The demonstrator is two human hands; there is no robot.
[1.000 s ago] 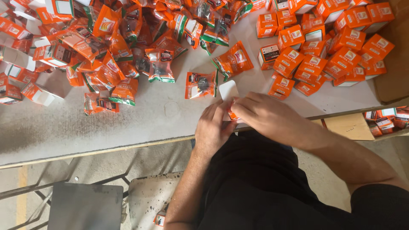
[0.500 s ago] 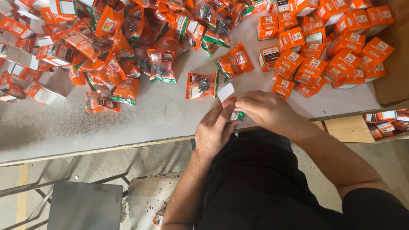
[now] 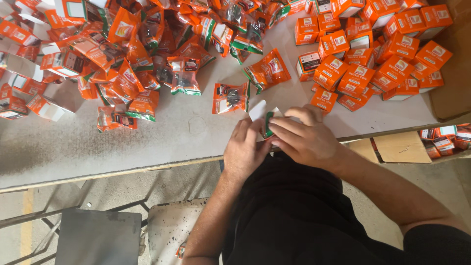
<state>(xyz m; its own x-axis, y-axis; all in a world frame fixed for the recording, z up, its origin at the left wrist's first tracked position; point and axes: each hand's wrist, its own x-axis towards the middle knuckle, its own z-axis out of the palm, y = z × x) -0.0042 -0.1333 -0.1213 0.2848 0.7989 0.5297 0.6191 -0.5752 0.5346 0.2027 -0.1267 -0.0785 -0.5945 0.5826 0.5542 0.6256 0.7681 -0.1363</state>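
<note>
Both hands (image 3: 279, 142) pinching small box (image 3: 262, 118), fingers closed

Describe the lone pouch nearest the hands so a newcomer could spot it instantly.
Start at the grey table and its heap of orange pouches at upper left. Just below and right of that heap lies a single orange pouch, flat, apart from the rest, directly above the left hand.

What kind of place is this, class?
Probably a small packing workshop: a worn table heaped with orange sachets, stacked orange boxes, and two hands working on one small box.
</note>
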